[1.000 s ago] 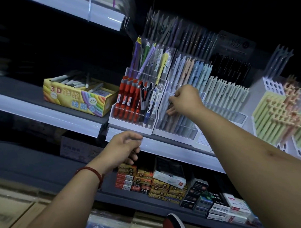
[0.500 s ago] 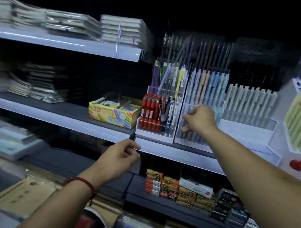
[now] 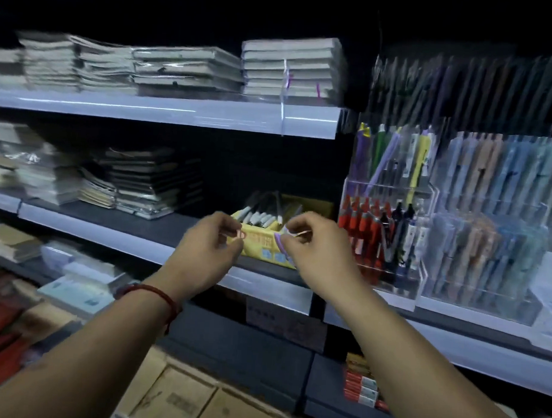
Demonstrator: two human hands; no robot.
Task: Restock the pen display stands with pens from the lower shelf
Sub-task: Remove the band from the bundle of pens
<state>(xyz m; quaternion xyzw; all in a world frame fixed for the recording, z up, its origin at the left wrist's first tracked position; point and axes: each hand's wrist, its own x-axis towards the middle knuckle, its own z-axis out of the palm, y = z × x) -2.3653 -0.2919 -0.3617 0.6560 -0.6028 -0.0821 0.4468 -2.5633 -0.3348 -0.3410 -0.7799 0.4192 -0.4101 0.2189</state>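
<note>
A yellow cardboard box (image 3: 265, 243) with several pens (image 3: 260, 215) lying in it sits on the middle shelf. My left hand (image 3: 204, 253) is at its front left corner and my right hand (image 3: 317, 254) at its front right corner. On both hands the fingers are curled, thumb close to forefinger; blur hides whether they grip the box. Right of the box stands a clear display stand (image 3: 385, 234) with red and dark pens, then a stand of pastel pens (image 3: 486, 247). Small pen boxes (image 3: 360, 387) lie on the lower shelf.
Stacks of wrapped notebooks (image 3: 185, 68) fill the top shelf and more stacks (image 3: 138, 182) fill the middle shelf at left. Cardboard cartons (image 3: 180, 399) sit low in front. The shelf edge (image 3: 266, 283) runs just under my hands.
The view has swung left. My right hand left the pastel pen stand and moved left to the yellow box. My left hand rose from below the shelf edge to the box's left corner.
</note>
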